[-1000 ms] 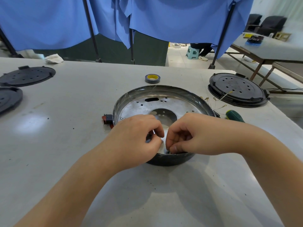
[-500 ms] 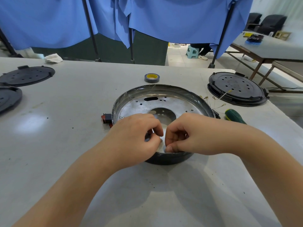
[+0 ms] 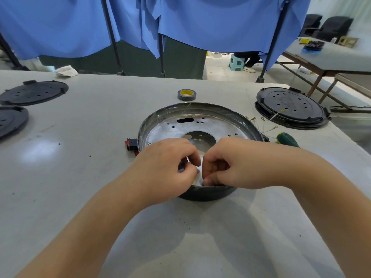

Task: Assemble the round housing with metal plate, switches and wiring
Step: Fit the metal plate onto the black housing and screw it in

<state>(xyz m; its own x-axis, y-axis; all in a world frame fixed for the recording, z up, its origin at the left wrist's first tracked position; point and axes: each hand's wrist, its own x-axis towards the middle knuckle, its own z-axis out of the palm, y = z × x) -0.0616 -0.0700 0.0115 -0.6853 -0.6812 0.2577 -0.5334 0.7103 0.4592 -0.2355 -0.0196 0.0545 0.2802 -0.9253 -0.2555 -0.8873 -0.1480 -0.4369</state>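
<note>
Both hands are down at the near rim of the round housing (image 3: 200, 149), which sits on the table (image 3: 90, 137) right under them: the left hand (image 3: 166, 167) has its fingers curled in a pinch and the right hand (image 3: 230, 163) is curled the same way, thumb tip pressed at the rim, both on something small and whitish between them that I can't make out. The metal plate (image 3: 200, 127) lies inside the housing just beyond the knuckles, a red and black switch (image 3: 130, 143) sticks out just left of the left hand, and loose wires (image 3: 265, 121) trail off past the right hand. Further out beyond the housing there's a tape roll (image 3: 186, 94), and a green screwdriver handle (image 3: 287, 139) sits just beyond the right forearm.

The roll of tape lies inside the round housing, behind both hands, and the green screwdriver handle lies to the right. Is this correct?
Not quite. The head view shows the roll of tape on the table, just beyond the round housing, not inside it. The green screwdriver handle does lie to the right.
</note>
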